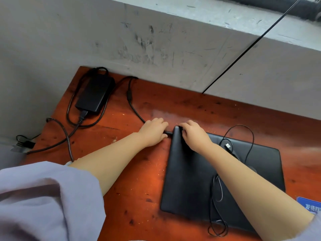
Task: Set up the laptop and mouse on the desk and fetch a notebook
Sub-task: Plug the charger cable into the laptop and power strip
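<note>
A closed black laptop lies on the reddish wooden desk. My left hand pinches the plug end of the charger cable right at the laptop's far left corner. My right hand presses down on that same corner, fingers curled over its edge. A wired mouse lies on the lid, mostly hidden under my right forearm; its thin cable loops over the lid and its USB plug rests there. No notebook is in view.
The black power brick sits at the desk's far left corner with its cables looping toward the left edge. A grey scuffed wall rises right behind the desk. A blue card lies at the right edge.
</note>
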Tool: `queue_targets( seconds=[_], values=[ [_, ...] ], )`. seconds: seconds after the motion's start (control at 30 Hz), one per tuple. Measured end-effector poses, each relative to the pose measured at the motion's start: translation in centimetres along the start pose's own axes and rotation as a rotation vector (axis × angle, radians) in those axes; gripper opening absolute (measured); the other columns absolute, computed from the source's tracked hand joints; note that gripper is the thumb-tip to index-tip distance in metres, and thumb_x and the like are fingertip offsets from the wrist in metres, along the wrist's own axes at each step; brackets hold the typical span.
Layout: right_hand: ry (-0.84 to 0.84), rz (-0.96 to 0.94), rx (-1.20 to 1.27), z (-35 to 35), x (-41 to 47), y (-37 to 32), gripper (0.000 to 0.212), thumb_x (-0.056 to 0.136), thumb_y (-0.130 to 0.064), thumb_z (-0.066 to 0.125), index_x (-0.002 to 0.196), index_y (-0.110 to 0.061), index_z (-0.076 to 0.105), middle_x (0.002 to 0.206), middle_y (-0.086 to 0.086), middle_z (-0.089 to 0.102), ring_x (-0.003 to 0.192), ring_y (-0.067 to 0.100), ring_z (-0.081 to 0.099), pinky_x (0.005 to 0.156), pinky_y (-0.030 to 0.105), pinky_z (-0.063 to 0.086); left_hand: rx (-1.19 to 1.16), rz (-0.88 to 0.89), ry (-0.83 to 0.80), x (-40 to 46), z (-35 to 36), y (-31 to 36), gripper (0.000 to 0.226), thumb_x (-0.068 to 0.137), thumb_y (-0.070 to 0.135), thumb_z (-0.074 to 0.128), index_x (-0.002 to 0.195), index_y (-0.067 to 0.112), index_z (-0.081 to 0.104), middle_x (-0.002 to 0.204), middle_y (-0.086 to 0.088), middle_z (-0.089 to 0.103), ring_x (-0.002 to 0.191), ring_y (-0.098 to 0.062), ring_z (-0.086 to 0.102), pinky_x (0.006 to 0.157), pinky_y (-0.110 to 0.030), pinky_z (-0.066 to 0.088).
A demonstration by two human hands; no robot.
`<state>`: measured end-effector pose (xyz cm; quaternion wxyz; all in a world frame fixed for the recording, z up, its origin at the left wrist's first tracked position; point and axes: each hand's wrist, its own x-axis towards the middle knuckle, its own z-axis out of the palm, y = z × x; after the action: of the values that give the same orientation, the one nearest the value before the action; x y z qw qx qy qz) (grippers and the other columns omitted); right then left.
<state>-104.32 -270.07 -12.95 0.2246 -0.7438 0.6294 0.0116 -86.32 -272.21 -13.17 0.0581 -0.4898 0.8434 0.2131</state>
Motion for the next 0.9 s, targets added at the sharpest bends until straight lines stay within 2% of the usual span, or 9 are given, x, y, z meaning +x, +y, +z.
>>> queue_targets(
  seconds=[0.13, 0.23, 0.33, 0.43, 0.53, 0.6, 0.7, 0.8, 0.9],
  values=[
    [0.013, -0.058, -0.146, 0.0, -0.5, -4.6, 0.036, 0.091, -0.015, 0.043, 0.126, -0.011, 0.051, 0.118, 0.015, 0.052, 0.111, 0.035, 0.045, 0.091, 0.041, 0.036, -0.107, -0.04, 0.123, -5.6, -1.4, -2.3, 0.036, 0.093, 0.03, 0.052, 0.125, 0.016, 0.052, 0.124, -0.006, 0.054, 0.118, -0.025, 0.047, 0.098, -0.039, 0.039],
    [-0.038, -0.194, -0.143, 0.9, -0.9, -9.8, 0.035, 0.09, -0.016, 0.043, 0.124, -0.015, 0.054, 0.12, 0.011, 0.052, 0.116, 0.032, 0.043, 0.096, 0.04, 0.033, -0.209, -0.121, 0.229, -11.1, -1.9, -4.8, 0.025, 0.093, 0.026, 0.051, 0.115, 0.017, 0.06, 0.115, -0.003, 0.059, 0.109, -0.023, 0.05, 0.095, -0.038, 0.04],
    [-0.11, -0.35, -0.158, 2.5, -1.6, -15.4, 0.032, 0.091, -0.019, 0.043, 0.12, -0.017, 0.056, 0.119, 0.009, 0.053, 0.116, 0.03, 0.044, 0.092, 0.04, 0.037, -0.301, -0.244, 0.393, -16.5, -1.6, -7.5, 0.018, 0.092, 0.017, 0.053, 0.104, 0.014, 0.066, 0.104, -0.005, 0.064, 0.102, -0.025, 0.054, 0.093, -0.041, 0.042],
    [-0.177, -0.489, -0.157, 4.3, -2.9, -20.0, 0.033, 0.092, -0.032, 0.046, 0.121, -0.02, 0.056, 0.122, 0.007, 0.054, 0.118, 0.028, 0.044, 0.091, 0.04, 0.038, -0.354, -0.393, 0.564, -21.3, -0.7, -9.6, 0.015, 0.089, 0.007, 0.055, 0.096, 0.008, 0.068, 0.093, -0.009, 0.065, 0.094, -0.029, 0.057, 0.086, -0.044, 0.045],
    [-0.184, -0.57, -0.325, 6.2, -3.9, -22.5, 0.046, 0.086, -0.048, 0.052, 0.12, -0.017, 0.055, 0.12, 0.007, 0.05, 0.115, 0.028, 0.043, 0.086, 0.038, 0.039, -0.344, -0.574, 0.698, -24.8, 1.4, -10.7, 0.012, 0.088, 0.004, 0.054, 0.09, 0.006, 0.066, 0.088, -0.012, 0.063, 0.088, -0.033, 0.057, 0.08, -0.044, 0.045],
    [-0.185, -0.543, -0.434, 7.3, -4.4, -23.3, 0.045, 0.085, -0.047, 0.055, 0.116, -0.013, 0.054, 0.119, 0.01, 0.046, 0.112, 0.029, 0.043, 0.076, 0.036, 0.041, -0.339, -0.7, 0.667, -26.2, 3.3, -10.9, 0.012, 0.09, 0.01, 0.053, 0.095, 0.007, 0.063, 0.094, -0.012, 0.061, 0.092, -0.033, 0.055, 0.08, -0.043, 0.043],
    [-0.218, -0.44, -0.47, 8.2, -4.5, -24.0, 0.032, 0.088, -0.031, 0.058, 0.112, -0.011, 0.051, 0.117, 0.013, 0.046, 0.102, 0.032, 0.05, 0.064, 0.036, 0.039, -0.297, -0.839, 0.446, -26.6, 5.8, -10.5, 0.03, 0.093, 0.032, 0.049, 0.115, 0.012, 0.055, 0.114, -0.008, 0.054, 0.108, -0.028, 0.049, 0.086, -0.038, 0.041],
    [-0.212, -0.384, -0.473, 7.7, -3.9, -24.4, 0.023, 0.088, -0.016, 0.057, 0.11, -0.012, 0.053, 0.114, 0.013, 0.046, 0.097, 0.035, 0.055, 0.065, 0.036, 0.041, -0.242, -0.889, 0.336, -26.2, 7.3, -9.8, 0.058, 0.087, 0.053, 0.052, 0.13, 0.016, 0.041, 0.122, -0.005, 0.048, 0.114, -0.025, 0.045, 0.088, -0.036, 0.04],
    [-0.226, -0.351, -0.278, 5.8, -2.6, -24.7, 0.017, 0.087, -0.021, 0.055, 0.102, -0.013, 0.056, 0.099, 0.01, 0.044, 0.091, 0.036, 0.057, 0.065, 0.034, 0.04, -0.255, -0.933, 0.339, -25.8, 8.1, -9.6, 0.072, 0.081, 0.055, 0.059, 0.137, 0.016, 0.034, 0.125, -0.006, 0.046, 0.117, -0.026, 0.043, 0.09, -0.037, 0.039]
  ],
)
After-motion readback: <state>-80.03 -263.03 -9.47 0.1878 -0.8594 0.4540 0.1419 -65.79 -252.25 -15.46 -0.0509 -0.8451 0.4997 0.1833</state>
